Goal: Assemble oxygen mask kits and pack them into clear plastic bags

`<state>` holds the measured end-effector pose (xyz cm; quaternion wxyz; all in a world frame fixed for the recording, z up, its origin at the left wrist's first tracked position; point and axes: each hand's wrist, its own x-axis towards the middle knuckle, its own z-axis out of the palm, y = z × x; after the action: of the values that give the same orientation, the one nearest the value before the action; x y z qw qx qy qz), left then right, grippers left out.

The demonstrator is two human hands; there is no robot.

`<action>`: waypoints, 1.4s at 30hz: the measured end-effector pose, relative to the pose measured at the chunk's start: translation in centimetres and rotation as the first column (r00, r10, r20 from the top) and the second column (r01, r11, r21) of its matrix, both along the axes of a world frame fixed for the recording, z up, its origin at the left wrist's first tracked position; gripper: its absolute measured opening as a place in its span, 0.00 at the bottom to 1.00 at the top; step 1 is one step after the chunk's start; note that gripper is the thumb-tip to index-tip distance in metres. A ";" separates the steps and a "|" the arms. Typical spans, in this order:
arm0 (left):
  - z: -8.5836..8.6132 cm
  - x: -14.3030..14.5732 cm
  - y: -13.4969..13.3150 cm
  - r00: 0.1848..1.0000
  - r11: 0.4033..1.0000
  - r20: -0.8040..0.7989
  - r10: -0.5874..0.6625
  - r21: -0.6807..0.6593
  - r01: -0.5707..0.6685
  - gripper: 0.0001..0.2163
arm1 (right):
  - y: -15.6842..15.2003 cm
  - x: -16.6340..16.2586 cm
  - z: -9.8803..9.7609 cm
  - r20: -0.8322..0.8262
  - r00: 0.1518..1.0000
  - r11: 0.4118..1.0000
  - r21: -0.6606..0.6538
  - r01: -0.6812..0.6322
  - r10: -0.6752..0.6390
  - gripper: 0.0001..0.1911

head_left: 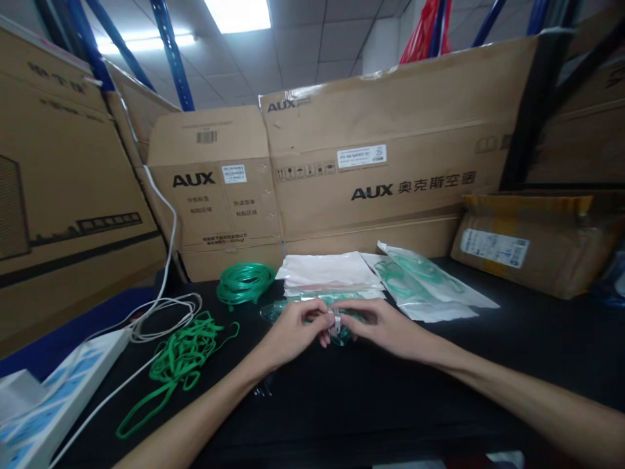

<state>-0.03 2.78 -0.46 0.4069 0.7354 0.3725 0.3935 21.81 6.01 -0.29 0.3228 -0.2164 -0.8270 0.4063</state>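
Observation:
Between the fingertips of both hands is a small silver metal strip, which looks like a mask's nose clip. My left hand pinches it from one side, and my right hand does the same from the other. Clear green plastic shows just under the fingers; whether the strip is joined to it I cannot tell. More clear green plastic lies behind my left hand. Beyond the hands are stacked white paper-backed pouches, and to their right clear pouches with green contents.
A coil of green tubing and a tangle of green elastic cord lie on the left of the black table. A power strip with white cables sits at far left. Cardboard panels wall the back; a taped box stands right.

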 end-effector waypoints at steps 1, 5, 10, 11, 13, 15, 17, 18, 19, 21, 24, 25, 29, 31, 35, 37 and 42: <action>-0.2 0.0 0.1 1.000 1.000 -0.027 0.004 0.004 -0.004 0.12 | -0.1 0.0 -0.1 0.006 1.000 1.000 0.010 0.006 -0.006 0.17; -0.6 -0.3 0.2 0.990 0.997 -0.134 0.052 0.065 -0.044 0.11 | -0.1 -0.3 -0.3 0.011 0.999 0.998 0.038 0.049 -0.049 0.15; -0.4 -0.4 -0.1 0.961 0.943 -0.152 0.229 0.279 -0.181 0.08 | -0.1 -0.4 -0.5 0.019 0.994 0.992 0.065 0.104 -0.105 0.15; -0.3 -0.4 -0.1 0.959 0.931 -0.160 0.232 0.324 -0.171 0.10 | -0.2 -0.4 -0.5 0.023 0.993 0.991 0.070 0.115 -0.116 0.15; -0.3 -0.4 -0.2 0.961 0.910 -0.203 0.188 0.403 -0.093 0.13 | -0.2 -0.4 -0.4 0.036 0.989 0.987 0.078 0.138 -0.141 0.15; -0.4 -0.5 -0.2 0.958 0.892 -0.250 0.143 0.451 -0.015 0.14 | -0.4 -0.4 -0.3 0.048 0.987 0.985 0.079 0.151 -0.155 0.16; -0.5 -0.5 -0.1 0.954 0.890 -0.265 0.141 0.455 -0.005 0.13 | -0.5 -0.4 -0.1 0.052 0.987 0.986 0.075 0.149 -0.153 0.16; -0.6 -0.5 -0.1 0.953 0.893 -0.265 0.151 0.449 -0.016 0.13 | -0.6 -0.3 0.1 0.051 0.988 0.987 0.073 0.145 -0.149 0.16; -0.6 -0.6 0.0 0.951 0.897 -0.264 0.160 0.442 -0.028 0.12 | -0.6 -0.3 0.2 0.052 0.989 0.988 0.070 0.138 -0.142 0.17; -0.7 -0.5 0.0 0.950 0.901 -0.260 0.173 0.431 -0.046 0.11 | -0.7 -0.2 0.4 0.059 0.991 0.991 0.062 0.115 -0.119 0.17; -0.8 -0.5 0.0 0.953 0.904 -0.246 0.177 0.424 -0.058 0.11 | -0.8 0.0 0.5 0.073 0.994 0.996 0.049 0.075 -0.078 0.18; -0.7 -0.4 0.0 0.955 0.904 -0.240 0.177 0.423 -0.061 0.11 | -0.8 0.0 0.6 0.074 0.995 0.997 0.046 0.067 -0.070 0.18; -0.7 -0.2 -0.1 0.964 0.897 -0.199 0.175 0.436 -0.073 0.12 | -0.9 0.2 0.6 0.074 0.996 0.998 0.040 0.055 -0.058 0.17; -0.8 -0.1 -0.2 0.966 0.886 -0.181 0.185 0.457 -0.084 0.12 | -1.0 0.3 0.6 0.071 0.996 0.998 0.034 0.051 -0.053 0.17; -1.0 -0.2 -0.2 0.965 0.864 -0.163 0.208 0.494 -0.103 0.12 | -1.1 0.3 0.6 0.054 0.997 0.998 0.021 0.055 -0.056 0.17; -1.0 -0.4 -0.1 0.966 0.855 -0.173 0.191 0.512 -0.077 0.12 | -1.0 0.2 0.6 0.051 0.997 0.998 0.008 0.058 -0.058 0.16; -0.7 -0.5 0.0 0.961 0.826 -0.212 0.178 0.563 -0.029 0.11 | -0.7 0.0 0.4 0.060 0.996 0.990 -0.117 0.073 -0.066 0.14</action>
<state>-0.51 2.79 -1.15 0.1027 0.8446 0.3311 0.4080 21.84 5.32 0.08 0.3000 -0.2751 -0.8020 0.4372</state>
